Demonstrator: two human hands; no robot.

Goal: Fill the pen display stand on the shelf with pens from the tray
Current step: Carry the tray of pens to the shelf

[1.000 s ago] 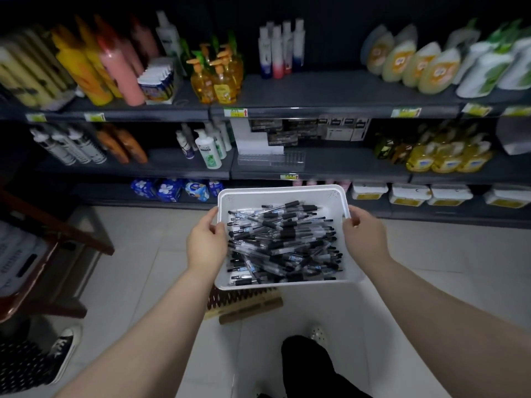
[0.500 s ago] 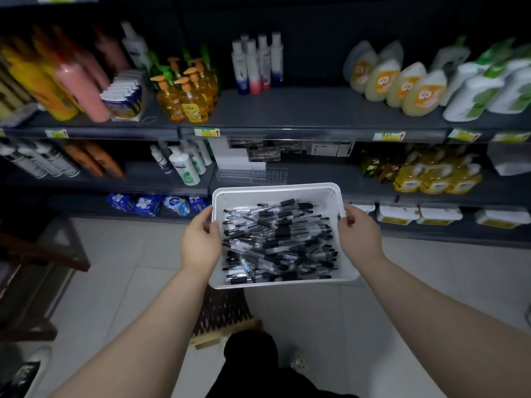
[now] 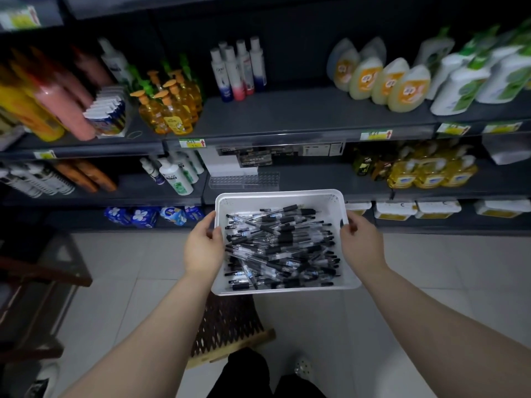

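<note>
You hold the white tray [image 3: 279, 193] w/ both hands: L hand [image 3: 203, 249] curled round its left edge, R hand [image 3: 361, 246] round its right edge nr the far corner. Pens [image 3: 281, 249] lie heaped inside. Clear pen display stand [image 3: 244, 179] sits at front edge of the shelf [image 3: 316, 180], beyond tray.

The tray [image 3: 275, 193] is white, the pens [image 3: 281, 248] black and clear, the shelf [image 3: 287, 116] dark grey, the floor [image 3: 431, 268] pale-tiled.

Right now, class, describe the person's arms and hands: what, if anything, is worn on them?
The left forearm and right forearm are bare, no sleeves in view. The left hand and right hand wear no gloves; no watch, bracelet or ring shows.
</note>
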